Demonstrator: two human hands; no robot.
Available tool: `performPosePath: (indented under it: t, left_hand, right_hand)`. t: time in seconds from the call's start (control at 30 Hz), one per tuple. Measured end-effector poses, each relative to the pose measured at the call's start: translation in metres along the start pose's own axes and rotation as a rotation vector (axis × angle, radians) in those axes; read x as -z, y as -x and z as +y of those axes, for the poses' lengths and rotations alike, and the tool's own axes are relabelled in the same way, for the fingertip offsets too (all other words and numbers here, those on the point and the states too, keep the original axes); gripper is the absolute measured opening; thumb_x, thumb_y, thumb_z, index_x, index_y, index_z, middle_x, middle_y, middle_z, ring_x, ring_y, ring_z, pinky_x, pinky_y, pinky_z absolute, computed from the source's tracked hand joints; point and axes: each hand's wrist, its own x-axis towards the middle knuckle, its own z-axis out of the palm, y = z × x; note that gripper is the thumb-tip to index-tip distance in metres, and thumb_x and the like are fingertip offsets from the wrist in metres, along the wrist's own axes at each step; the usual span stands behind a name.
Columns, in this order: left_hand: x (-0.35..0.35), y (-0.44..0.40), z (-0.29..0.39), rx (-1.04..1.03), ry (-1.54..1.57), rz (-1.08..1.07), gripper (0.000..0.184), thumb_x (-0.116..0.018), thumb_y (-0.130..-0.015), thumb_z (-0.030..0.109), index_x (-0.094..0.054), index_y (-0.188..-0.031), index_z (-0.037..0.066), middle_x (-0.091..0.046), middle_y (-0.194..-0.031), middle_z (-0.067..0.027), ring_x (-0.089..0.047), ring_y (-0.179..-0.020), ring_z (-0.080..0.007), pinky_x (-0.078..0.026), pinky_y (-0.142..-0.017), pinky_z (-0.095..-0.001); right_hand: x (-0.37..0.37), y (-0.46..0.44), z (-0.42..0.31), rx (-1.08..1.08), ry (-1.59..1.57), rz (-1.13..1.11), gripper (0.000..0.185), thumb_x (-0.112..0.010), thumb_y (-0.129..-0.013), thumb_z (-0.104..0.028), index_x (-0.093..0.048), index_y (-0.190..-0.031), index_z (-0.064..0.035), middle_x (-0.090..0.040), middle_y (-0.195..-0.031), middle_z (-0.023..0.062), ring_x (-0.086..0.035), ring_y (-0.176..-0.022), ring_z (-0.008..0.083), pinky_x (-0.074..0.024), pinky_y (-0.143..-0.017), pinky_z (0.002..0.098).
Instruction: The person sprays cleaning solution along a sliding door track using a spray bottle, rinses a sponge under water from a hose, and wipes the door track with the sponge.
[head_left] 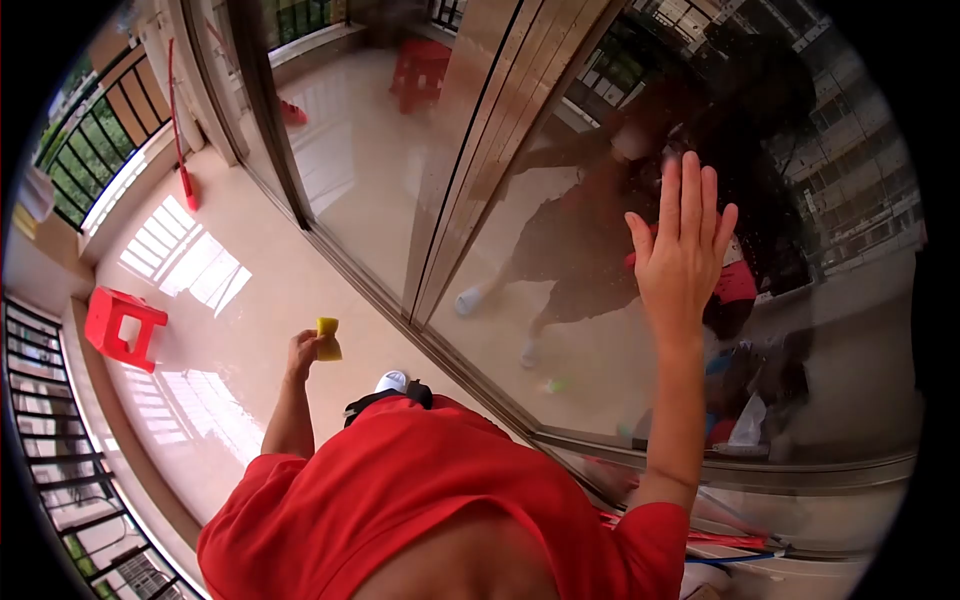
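My left hand [306,350] is closed round one end of a yellow-green sponge [329,339], held above the floor to the left of my body. The sponge looks pinched in at its middle. Raised at the right, my right hand [685,235] lies flat against or very near the dark glass door [580,370], fingers stretched upward and thumb apart, with nothing in it. Small drops or specks show on the glass around its fingers. My body and surroundings are mirrored in the pane.
A red plastic stool [125,325] stands on the tiled floor [250,400] at the left, beside the black railing [40,400]. A red pole [178,130] leans at the upper left. Metal door tracks [400,328] cross the floor. Red and blue poles [735,545] lie at lower right.
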Motion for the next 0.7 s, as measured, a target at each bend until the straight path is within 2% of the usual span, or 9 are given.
performPosePath:
  t: [0.07, 0.1, 0.13, 0.17, 0.2, 0.27, 0.33, 0.47, 0.7]
  left_hand:
    - [-0.029, 0.005, 0.064, -0.167, -0.025, -0.191, 0.018, -0.062, -0.084, 0.011, -0.065, -0.098, -0.001, -0.065, -0.084, -0.0044, -0.06, -0.078, -0.0138, -0.047, -0.074, -0.0269]
    - [-0.048, 0.011, 0.098, -0.268, -0.074, -0.239, 0.018, -0.064, -0.082, 0.012, -0.066, -0.096, 0.0, -0.064, -0.094, -0.0059, -0.06, -0.084, -0.0151, -0.046, -0.076, -0.0272]
    - [-0.068, 0.017, 0.133, -0.472, -0.086, -0.294, 0.017, -0.066, -0.081, 0.011, -0.066, -0.095, 0.001, -0.059, -0.111, -0.0072, -0.059, -0.09, -0.0166, -0.047, -0.08, -0.0284]
    - [-0.088, 0.023, 0.169, -0.471, 0.019, -0.405, 0.014, -0.067, -0.081, 0.009, -0.067, -0.093, 0.002, -0.052, -0.123, -0.0074, -0.058, -0.096, -0.0179, -0.047, -0.086, -0.0302]
    - [-0.104, 0.027, 0.199, -0.579, -0.011, -0.476, 0.011, -0.068, -0.08, 0.008, -0.067, -0.09, 0.003, -0.051, -0.126, -0.007, -0.057, -0.102, -0.0193, -0.046, -0.09, -0.0318]
    - [-0.138, 0.034, 0.244, -0.885, -0.067, -0.498, 0.012, -0.072, -0.075, 0.007, -0.067, -0.086, 0.009, -0.049, -0.132, -0.0073, -0.047, -0.119, -0.0238, -0.041, -0.098, -0.0374]
    - [-0.165, 0.039, 0.268, -1.058, -0.11, -0.408, 0.015, -0.073, -0.074, 0.006, -0.068, -0.086, 0.011, -0.044, -0.138, -0.0084, -0.043, -0.124, -0.0266, -0.038, -0.101, -0.0406]
    - [-0.192, 0.046, 0.283, -1.089, -0.201, -0.344, 0.015, -0.073, -0.075, 0.007, -0.07, -0.089, 0.011, -0.034, -0.144, -0.0133, -0.036, -0.132, -0.0322, -0.035, -0.104, -0.0416]
    - [-0.209, 0.051, 0.269, -1.075, -0.186, -0.447, 0.012, -0.073, -0.074, 0.007, -0.069, -0.084, 0.01, -0.023, -0.149, -0.0144, -0.036, -0.132, -0.0293, -0.035, -0.103, -0.0406]
  right_hand:
    - [-0.01, 0.003, 0.008, 0.041, 0.107, 0.033, 0.066, -0.06, -0.087, -0.043, -0.039, -0.143, -0.0146, -0.035, -0.15, -0.0001, -0.03, -0.139, 0.0181, -0.0165, -0.115, 0.043]
    - [-0.013, 0.01, 0.013, 0.051, 0.155, 0.039, 0.067, -0.06, -0.087, -0.044, -0.038, -0.143, -0.0151, -0.034, -0.15, -0.0006, -0.029, -0.139, 0.0174, -0.0162, -0.115, 0.042]
    - [-0.013, 0.01, 0.013, 0.056, 0.196, 0.029, 0.067, -0.059, -0.087, -0.046, -0.039, -0.143, -0.0154, -0.033, -0.151, -0.0005, -0.029, -0.139, 0.0181, -0.0154, -0.115, 0.0425]
    - [-0.014, 0.01, 0.013, 0.053, 0.205, 0.027, 0.067, -0.058, -0.087, -0.046, -0.039, -0.143, -0.0154, -0.033, -0.151, -0.0004, -0.029, -0.139, 0.0182, -0.0155, -0.115, 0.0425]
    - [-0.014, 0.01, 0.013, 0.049, 0.213, 0.025, 0.066, -0.058, -0.088, -0.046, -0.039, -0.143, -0.0153, -0.033, -0.15, -0.0004, -0.029, -0.139, 0.0183, -0.0156, -0.115, 0.0426]
    - [-0.014, 0.011, 0.012, 0.046, 0.221, 0.015, 0.066, -0.057, -0.088, -0.046, -0.039, -0.143, -0.0152, -0.034, -0.15, -0.0001, -0.029, -0.139, 0.0187, -0.0155, -0.115, 0.0427]
    - [-0.014, 0.013, 0.012, 0.046, 0.224, 0.014, 0.065, -0.056, -0.089, -0.046, -0.039, -0.143, -0.015, -0.034, -0.15, 0.0003, -0.029, -0.139, 0.0195, -0.0152, -0.115, 0.0428]
    - [-0.012, 0.014, 0.016, 0.054, 0.217, 0.028, 0.064, -0.055, -0.09, -0.047, -0.04, -0.142, -0.0142, -0.035, -0.149, 0.0015, -0.03, -0.139, 0.0213, -0.0141, -0.115, 0.0433]
    - [-0.005, 0.027, 0.025, 0.02, 0.175, 0.02, 0.063, -0.058, -0.089, -0.045, -0.041, -0.141, -0.0142, -0.036, -0.149, 0.0023, -0.029, -0.139, 0.0221, -0.0112, -0.115, 0.0439]
